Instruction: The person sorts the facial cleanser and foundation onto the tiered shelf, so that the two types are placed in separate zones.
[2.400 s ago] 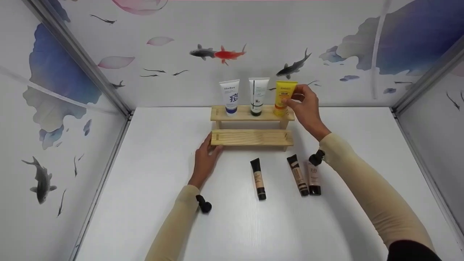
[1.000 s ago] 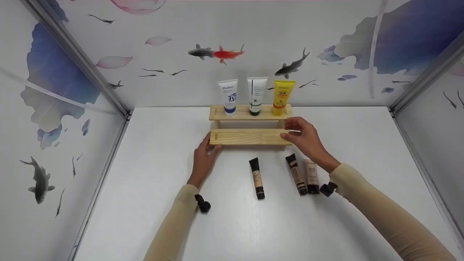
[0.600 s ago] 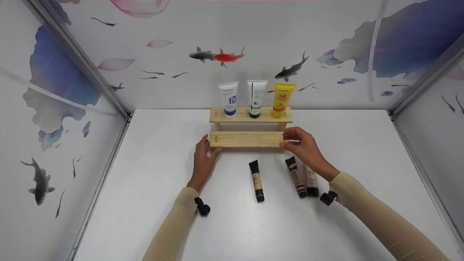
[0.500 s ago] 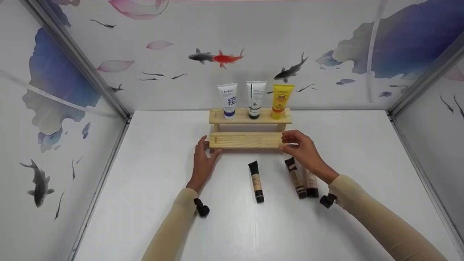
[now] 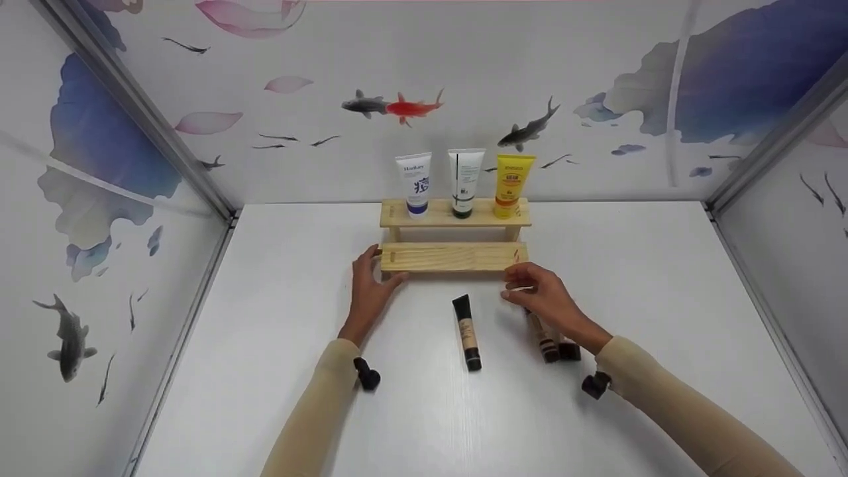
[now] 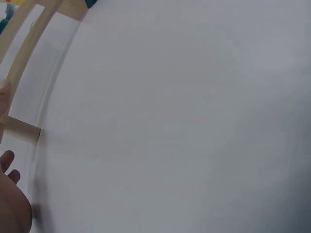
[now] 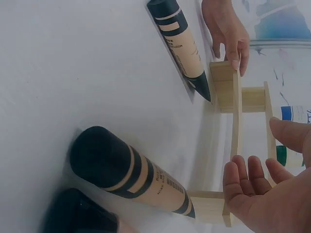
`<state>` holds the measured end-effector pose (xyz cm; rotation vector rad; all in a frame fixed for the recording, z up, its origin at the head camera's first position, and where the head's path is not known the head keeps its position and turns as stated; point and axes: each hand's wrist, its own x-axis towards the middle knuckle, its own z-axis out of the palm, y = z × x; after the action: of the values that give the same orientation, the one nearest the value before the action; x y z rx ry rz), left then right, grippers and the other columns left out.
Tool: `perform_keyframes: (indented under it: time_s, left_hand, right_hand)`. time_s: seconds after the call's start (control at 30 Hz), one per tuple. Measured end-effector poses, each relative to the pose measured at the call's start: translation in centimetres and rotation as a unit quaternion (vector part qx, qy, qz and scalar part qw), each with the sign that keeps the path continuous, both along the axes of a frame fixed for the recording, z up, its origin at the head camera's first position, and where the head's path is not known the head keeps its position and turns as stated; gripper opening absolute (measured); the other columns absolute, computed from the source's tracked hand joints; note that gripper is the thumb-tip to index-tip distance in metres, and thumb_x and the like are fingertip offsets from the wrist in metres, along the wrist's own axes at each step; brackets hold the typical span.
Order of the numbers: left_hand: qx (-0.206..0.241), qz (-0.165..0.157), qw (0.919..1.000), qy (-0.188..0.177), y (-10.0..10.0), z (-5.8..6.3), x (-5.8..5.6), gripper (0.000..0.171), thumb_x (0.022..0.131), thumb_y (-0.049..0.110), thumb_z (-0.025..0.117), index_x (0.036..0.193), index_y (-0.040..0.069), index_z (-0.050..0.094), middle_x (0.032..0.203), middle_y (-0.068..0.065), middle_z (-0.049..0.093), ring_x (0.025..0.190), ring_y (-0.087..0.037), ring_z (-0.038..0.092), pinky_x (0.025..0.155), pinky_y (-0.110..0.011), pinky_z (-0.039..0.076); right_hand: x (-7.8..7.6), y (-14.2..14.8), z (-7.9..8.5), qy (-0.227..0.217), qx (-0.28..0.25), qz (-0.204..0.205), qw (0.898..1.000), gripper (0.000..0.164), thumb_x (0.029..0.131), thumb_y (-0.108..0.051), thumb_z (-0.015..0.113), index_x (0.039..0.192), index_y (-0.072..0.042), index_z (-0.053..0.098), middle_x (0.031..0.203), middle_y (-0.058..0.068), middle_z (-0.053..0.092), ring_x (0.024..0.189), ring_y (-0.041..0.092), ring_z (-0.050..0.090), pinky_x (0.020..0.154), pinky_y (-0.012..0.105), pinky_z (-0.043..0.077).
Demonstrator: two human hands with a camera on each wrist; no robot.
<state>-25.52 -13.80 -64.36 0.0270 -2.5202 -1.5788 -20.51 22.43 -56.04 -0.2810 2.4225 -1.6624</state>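
A two-tier wooden display rack (image 5: 457, 257) stands at the back of the table. My left hand (image 5: 371, 295) grips the left end of its lower shelf, thumb at the front edge. My right hand (image 5: 546, 299) hovers just in front of the shelf's right end, fingers loosely bent around nothing. Below it lies a brown striped cosmetic tube (image 7: 158, 182), partly covered by the hand in the head view. Beside that, a tube's black cap (image 5: 570, 351) shows. Another tan tube with black ends (image 5: 468, 334) lies left of these.
On the upper shelf stand a white-and-blue tube (image 5: 416, 182), a white tube with a dark green cap (image 5: 466, 182) and a yellow tube (image 5: 512, 184). The patterned back wall (image 5: 305, 172) rises close behind the rack. Side walls with metal frames bound the white table (image 5: 278, 265).
My right hand has let go of the yellow tube on the upper shelf, come down to the lower shelf's right end, then drawn forward off it. My left hand has stayed at the rack.
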Motion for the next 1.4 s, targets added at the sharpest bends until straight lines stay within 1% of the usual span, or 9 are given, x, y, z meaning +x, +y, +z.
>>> perform_keyframes:
  time_s: [0.07,0.17,0.27,0.47,0.67,0.77,0.87,1.17,1.4]
  left_hand:
    - [0.015,-0.002,0.9999,-0.007,0.0,-0.2,0.0,0.094,0.094,0.036,0.091,0.168,0.009,0.04,0.165,-0.011,0.049,0.161,-0.03,0.035,0.137,-0.048,0.023]
    - [0.034,-0.007,0.9994,-0.001,-0.1,-0.2,0.1,0.095,0.094,0.035,0.092,0.168,0.008,0.039,0.167,-0.012,0.048,0.159,-0.032,0.041,0.135,-0.049,0.028]
    - [0.044,-0.017,0.9989,0.008,0.0,-0.2,0.1,0.094,0.094,0.031,0.092,0.168,0.007,0.039,0.167,-0.013,0.048,0.153,-0.032,0.047,0.131,-0.048,0.036]
    - [0.023,-0.032,0.9992,0.002,0.0,-0.4,0.1,0.095,0.095,0.031,0.091,0.169,0.007,0.037,0.17,-0.016,0.045,0.161,-0.034,0.039,0.134,-0.046,0.032]
    - [0.012,-0.028,0.9994,-0.013,0.1,-0.3,-0.1,0.094,0.096,0.032,0.09,0.169,0.006,0.037,0.17,-0.018,0.044,0.16,-0.036,0.04,0.134,-0.048,0.032]
    - [0.01,-0.024,0.9996,-0.013,0.1,-0.5,-0.1,0.092,0.097,0.033,0.089,0.168,0.005,0.039,0.169,-0.018,0.045,0.16,-0.035,0.04,0.133,-0.047,0.032]
    - [0.017,-0.021,0.9996,-0.007,0.0,-0.6,-0.1,0.09,0.097,0.032,0.089,0.167,0.004,0.041,0.168,-0.018,0.046,0.159,-0.034,0.041,0.133,-0.046,0.033]
    - [0.029,-0.028,0.9992,0.002,0.0,-0.9,-0.1,0.087,0.098,0.031,0.088,0.167,0.003,0.042,0.167,-0.018,0.048,0.158,-0.035,0.043,0.132,-0.047,0.036]
    - [0.009,-0.029,0.9994,0.018,0.0,-0.9,-0.2,0.085,0.099,0.03,0.087,0.166,0.003,0.043,0.165,-0.017,0.053,0.158,-0.032,0.045,0.139,-0.038,0.01]
  right_hand:
    - [0.3,-0.2,-0.3,-0.009,-0.005,0.002,1.0,0.05,0.101,-0.009,0.082,0.143,0.008,0.06,0.136,0.03,0.066,0.124,0.038,0.069,0.097,0.022,0.059]
    - [0.7,-0.4,-0.8,-0.012,-0.006,0.011,1.0,0.049,0.101,-0.007,0.082,0.142,0.009,0.061,0.135,0.03,0.066,0.121,0.037,0.07,0.094,0.02,0.059]
    - [0.9,-0.6,-1.4,-0.006,0.004,0.029,1.0,0.046,0.101,-0.008,0.081,0.14,0.01,0.062,0.133,0.029,0.068,0.119,0.037,0.071,0.091,0.021,0.06]
    - [1.6,-1.1,-2.3,0.005,0.03,0.054,0.998,0.045,0.102,-0.014,0.082,0.137,0.009,0.066,0.128,0.023,0.074,0.115,0.036,0.073,0.094,0.033,0.063]
    - [2.1,-1.7,-3.0,0.011,0.026,0.067,0.997,0.043,0.102,-0.012,0.082,0.134,0.011,0.067,0.124,0.024,0.075,0.112,0.037,0.073,0.102,0.048,0.061]
    - [2.3,-2.0,-3.1,0.01,0.022,0.075,0.997,0.043,0.101,-0.012,0.082,0.134,0.012,0.067,0.123,0.024,0.075,0.112,0.038,0.073,0.102,0.05,0.061]
    - [2.6,-2.4,-3.2,0.006,0.024,0.078,0.997,0.044,0.101,-0.013,0.082,0.134,0.011,0.067,0.123,0.024,0.075,0.111,0.037,0.073,0.102,0.048,0.061]
    - [2.9,-3.1,-4.0,0.003,0.041,0.073,0.997,0.044,0.099,-0.016,0.085,0.132,0.009,0.07,0.12,0.021,0.076,0.107,0.03,0.073,0.093,0.033,0.061]
    - [2.8,-4.1,-4.2,0.002,0.063,0.065,0.996,0.044,0.098,-0.018,0.085,0.132,0.006,0.071,0.118,0.016,0.077,0.103,0.025,0.073,0.088,0.029,0.061]
